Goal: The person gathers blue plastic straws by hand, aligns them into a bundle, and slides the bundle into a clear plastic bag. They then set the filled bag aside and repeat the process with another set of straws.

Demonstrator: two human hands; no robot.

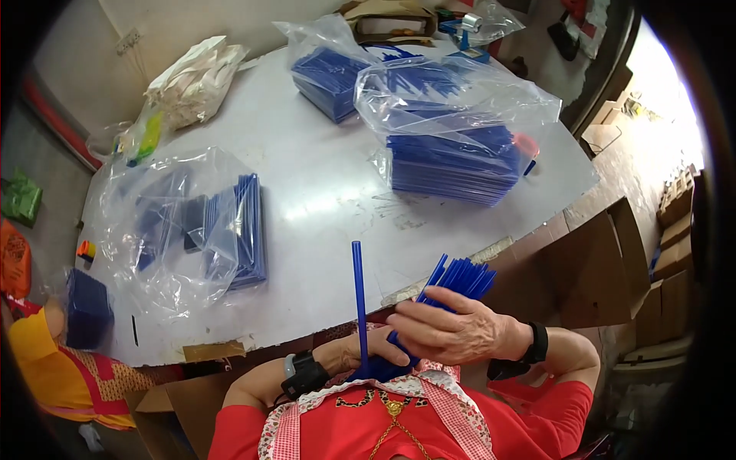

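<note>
A bundle of slim blue plastic tubes (469, 277) slants up to the right from just in front of my chest. My right hand (460, 331) wraps its fingers over the middle of the bundle. Lower and to the left, my left hand (376, 349) is closed around the bundle's lower part, mostly hidden behind the right hand and the apron. One single tube (359, 299) sticks up apart from the others at my left hand, its top end over the table edge. The lower ends of the tubes are hard to make out.
On the white table (314, 222), clear bags of blue tubes stand at the back right (452, 161) and the left (244, 230). Open cardboard boxes (590, 264) adjoin the near edge. A person in yellow (57, 368) is at the left, beside a blue stack (86, 308).
</note>
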